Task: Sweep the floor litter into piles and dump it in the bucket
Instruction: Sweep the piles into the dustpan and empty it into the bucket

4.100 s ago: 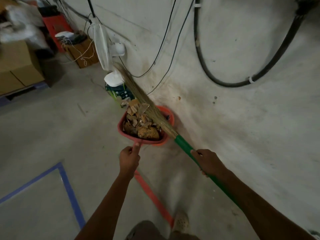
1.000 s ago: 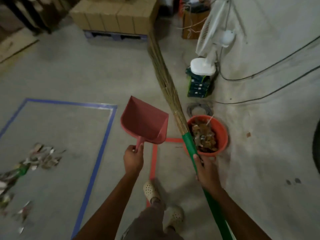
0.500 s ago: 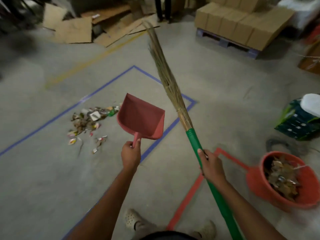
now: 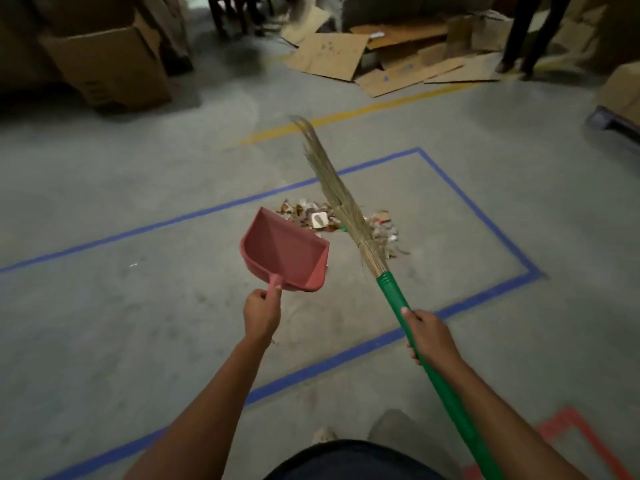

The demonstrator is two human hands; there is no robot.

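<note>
My left hand [image 4: 261, 315] grips the handle of an empty red dustpan [image 4: 285, 258], held up off the floor. My right hand [image 4: 429, 336] grips the green handle of a straw broom [image 4: 341, 199], whose bristles point forward and up. A pile of litter [image 4: 346, 221], paper scraps and wrappers, lies on the grey floor inside a blue tape rectangle [image 4: 485, 220], just beyond the dustpan and partly behind the broom. The bucket is out of view.
Flattened cardboard sheets [image 4: 374, 62] lie at the back, a large cardboard box [image 4: 107, 67] at the back left. A person's legs [image 4: 530, 36] stand at the far right. A yellow floor line [image 4: 346, 116] and red tape corner [image 4: 568, 431] mark the floor.
My view has turned left, away from the red bucket and wall. The litter pile now sits straight ahead and closer. Both hands keep their hold on dustpan and broom.
</note>
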